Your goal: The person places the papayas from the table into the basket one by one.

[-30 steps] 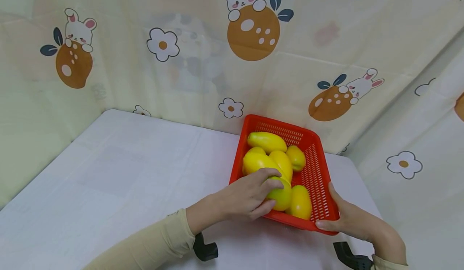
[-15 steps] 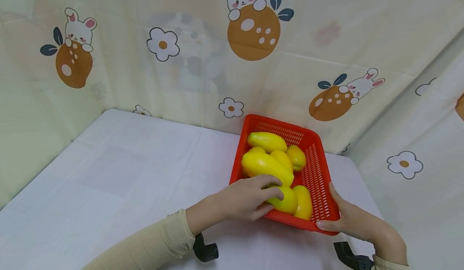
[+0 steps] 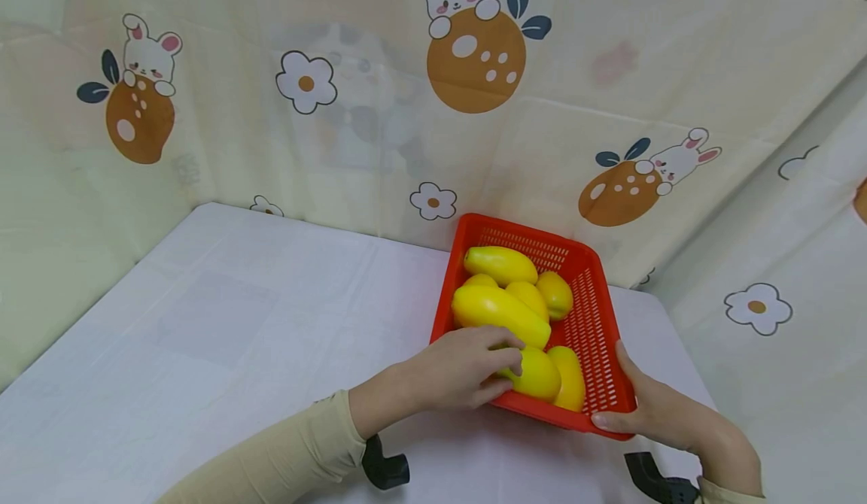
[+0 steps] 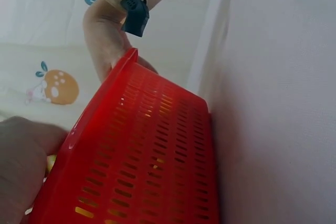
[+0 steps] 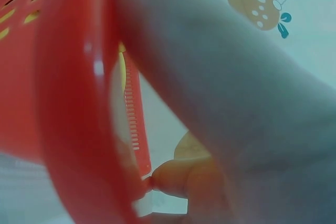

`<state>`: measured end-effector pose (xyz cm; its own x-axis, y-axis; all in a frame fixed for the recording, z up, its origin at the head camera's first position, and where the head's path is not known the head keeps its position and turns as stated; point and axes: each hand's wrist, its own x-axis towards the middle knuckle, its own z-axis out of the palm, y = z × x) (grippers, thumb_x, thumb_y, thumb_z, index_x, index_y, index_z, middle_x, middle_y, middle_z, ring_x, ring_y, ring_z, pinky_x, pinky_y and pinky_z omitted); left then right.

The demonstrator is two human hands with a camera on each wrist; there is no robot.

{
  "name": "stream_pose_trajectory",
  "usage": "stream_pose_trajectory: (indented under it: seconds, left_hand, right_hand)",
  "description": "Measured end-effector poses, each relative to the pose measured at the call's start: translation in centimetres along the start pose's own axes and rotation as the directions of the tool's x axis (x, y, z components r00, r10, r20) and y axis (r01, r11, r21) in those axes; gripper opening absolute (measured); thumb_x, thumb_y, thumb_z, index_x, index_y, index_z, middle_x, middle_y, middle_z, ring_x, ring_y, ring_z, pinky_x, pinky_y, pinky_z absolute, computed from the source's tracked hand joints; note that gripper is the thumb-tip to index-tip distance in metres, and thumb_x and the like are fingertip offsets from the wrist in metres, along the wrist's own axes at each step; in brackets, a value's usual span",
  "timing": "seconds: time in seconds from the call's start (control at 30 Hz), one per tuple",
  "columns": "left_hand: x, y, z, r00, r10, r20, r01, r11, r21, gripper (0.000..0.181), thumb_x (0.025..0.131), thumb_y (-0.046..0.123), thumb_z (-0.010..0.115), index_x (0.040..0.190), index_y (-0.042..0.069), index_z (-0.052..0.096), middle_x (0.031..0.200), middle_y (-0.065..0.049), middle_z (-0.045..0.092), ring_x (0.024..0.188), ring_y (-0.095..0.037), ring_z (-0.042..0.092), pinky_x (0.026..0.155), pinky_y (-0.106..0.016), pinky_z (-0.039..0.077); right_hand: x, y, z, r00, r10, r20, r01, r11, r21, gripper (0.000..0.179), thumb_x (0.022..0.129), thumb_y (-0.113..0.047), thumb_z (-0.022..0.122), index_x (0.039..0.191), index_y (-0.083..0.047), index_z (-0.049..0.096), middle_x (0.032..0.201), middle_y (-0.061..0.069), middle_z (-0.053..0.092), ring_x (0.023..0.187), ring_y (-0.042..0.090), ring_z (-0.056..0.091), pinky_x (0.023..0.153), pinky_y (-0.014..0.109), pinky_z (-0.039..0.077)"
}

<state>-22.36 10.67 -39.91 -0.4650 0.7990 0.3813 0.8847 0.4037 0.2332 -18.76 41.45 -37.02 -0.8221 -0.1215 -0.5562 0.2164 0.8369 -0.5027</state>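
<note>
In the head view my left hand [image 3: 467,368] reaches over the near left rim of a red plastic basket [image 3: 596,331]. Its curled fingers lie round the left side of a smooth yellow mango [image 3: 538,376]; part of that fruit is hidden by them. My right hand [image 3: 667,410] grips the basket's near right corner, thumb on top of the rim, other fingers out of sight below. Several more yellow fruits, among them a long one [image 3: 501,314] in the middle, fill the basket's left and centre. The left wrist view shows the basket's slotted side wall [image 4: 152,150].
The basket stands on a white-covered table [image 3: 237,323], close to its back edge. Behind rises a cream curtain [image 3: 379,150] printed with rabbits and flowers. Black wrist mounts [image 3: 386,466] stick out below both wrists.
The mango under my left hand has turned and shifted slightly right, and the fingers have drawn back a little left. The long fruit has settled flatter. The right hand stays on the corner.
</note>
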Motion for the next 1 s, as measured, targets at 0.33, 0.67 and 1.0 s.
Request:
stream_pose_trajectory:
  seconds: [0.33,0.67,1.0]
  left_hand:
    - [0.05,0.14,-0.08,0.999,-0.038,0.023,0.037,0.997,0.062,0.019,0.091,0.033,0.061,0.109,0.027,0.064,0.11,0.01,0.06,0.096,-0.003,0.055,0.09,-0.012,0.046]
    - [0.02,0.01,0.14,1.0,0.004,0.028,-0.006,0.997,0.081,0.02,0.091,0.036,0.06,0.109,0.028,0.066,0.109,0.009,0.061,0.098,-0.004,0.054,0.093,-0.014,0.044]
    - [0.03,-0.14,0.21,1.0,0.018,0.023,-0.02,0.996,0.085,0.025,0.093,0.036,0.056,0.117,0.027,0.062,0.103,0.011,0.061,0.09,-0.004,0.052,0.087,-0.013,0.044]
  right_hand:
    - [-0.21,-0.2,0.02,1.0,-0.02,0.006,0.02,0.999,0.029,0.115,0.082,-0.043,0.069,0.149,-0.006,-0.018,0.14,0.032,0.03,0.107,0.029,0.046,0.077,0.039,0.056]
    - [-0.07,-0.16,-0.04,1.0,0.012,0.001,-0.012,1.0,-0.008,0.117,0.082,-0.046,0.068,0.147,-0.003,-0.019,0.143,0.035,0.024,0.107,0.031,0.046,0.078,0.041,0.056]
    - [-0.03,-0.07,0.05,1.0,0.006,-0.005,-0.006,1.0,0.002,0.118,0.081,-0.045,0.069,0.147,-0.005,-0.02,0.144,0.034,0.024,0.107,0.031,0.046,0.078,0.041,0.056]
